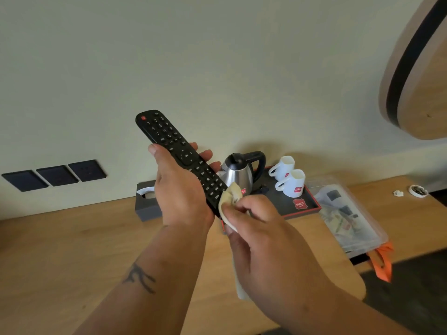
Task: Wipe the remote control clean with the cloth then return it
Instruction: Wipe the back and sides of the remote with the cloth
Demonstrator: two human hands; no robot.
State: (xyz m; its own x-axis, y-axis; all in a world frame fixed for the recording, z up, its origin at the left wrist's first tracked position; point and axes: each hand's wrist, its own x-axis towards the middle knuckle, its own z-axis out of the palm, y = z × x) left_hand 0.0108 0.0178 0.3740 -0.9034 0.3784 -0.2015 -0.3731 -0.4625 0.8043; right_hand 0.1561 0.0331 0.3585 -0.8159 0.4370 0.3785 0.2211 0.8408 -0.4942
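Remote control [180, 157] first: black, long, button side up toward me, it sits in my left hand [180, 189], raised above the wooden desk [60, 250] and tilted so its red power button points up and to the left, toward the far wall [193, 56]. My left thumb lies along its near-left edge and my fingertips [205, 154] show past its right edge, so the hand is wrapped around the middle of the body.

My right hand [261, 233] is curled around a pale cream cloth [229, 201], pinching it between thumb and fingers. The bunched cloth touches the lower end of the remote, covering its bottom corner; a loose strip of it hangs down below my palm.

Beyond my hands, on the far part of the desk, a dark tray with a red rim [312, 209] carries a steel kettle [239, 174] with a black lid and handle, and two white mugs [289, 176] standing side by side to the right of the kettle. Left of the tray, partly hidden by my left hand, is a dark grey tissue box [145, 204]. Right of the tray lies a clear plastic case [348, 218] with papers inside, and an orange strap [382, 262] trails off its near end. Three dark wall plates [54, 175] sit in a row on the wall at far left.
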